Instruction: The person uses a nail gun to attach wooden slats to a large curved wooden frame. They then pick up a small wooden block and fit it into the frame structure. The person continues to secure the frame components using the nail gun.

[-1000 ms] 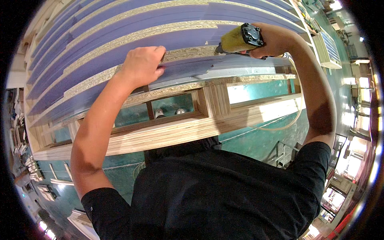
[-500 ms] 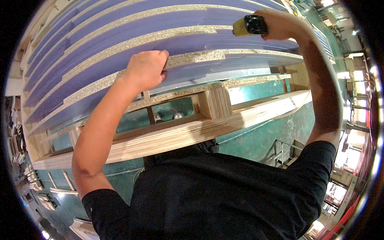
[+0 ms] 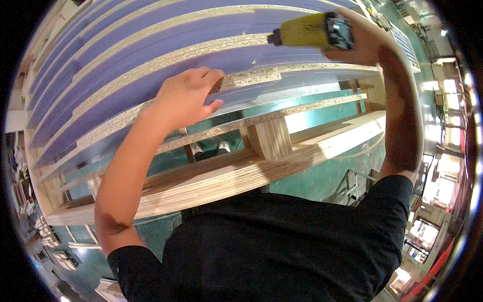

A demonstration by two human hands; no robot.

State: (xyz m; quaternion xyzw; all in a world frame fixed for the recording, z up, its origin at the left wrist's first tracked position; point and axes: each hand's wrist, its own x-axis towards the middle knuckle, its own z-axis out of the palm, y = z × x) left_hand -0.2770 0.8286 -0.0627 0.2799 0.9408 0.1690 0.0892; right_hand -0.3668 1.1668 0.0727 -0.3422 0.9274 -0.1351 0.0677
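Observation:
My right hand [image 3: 359, 43] grips a yellow-and-black power driver [image 3: 304, 31]. The driver's narrow black tip points left, over the slatted work. My left hand [image 3: 186, 98] is over the near slats with its fingers curled and its thumb somewhat apart from them. Something small and dark shows between the thumb and fingers, too little of it to name. Just right of that hand lies the raw chipboard edge of a panel [image 3: 251, 77]. Rows of chipboard strips with bluish-purple faces [image 3: 166, 63] stretch away beyond both hands.
A thick layered-wood beam [image 3: 216, 183] runs along the near side, close to my body. A layered-wood block [image 3: 271, 138] stands between it and a chipboard strip [image 3: 322, 104]. Green floor [image 3: 322, 176] and my shoes show through gaps. Wooden pieces [image 3: 83, 245] lie at the lower left.
The driver has turned, so its yellow body and tip now show at greater length, reaching left. The fingers of my left hand have loosened from a tight fist.

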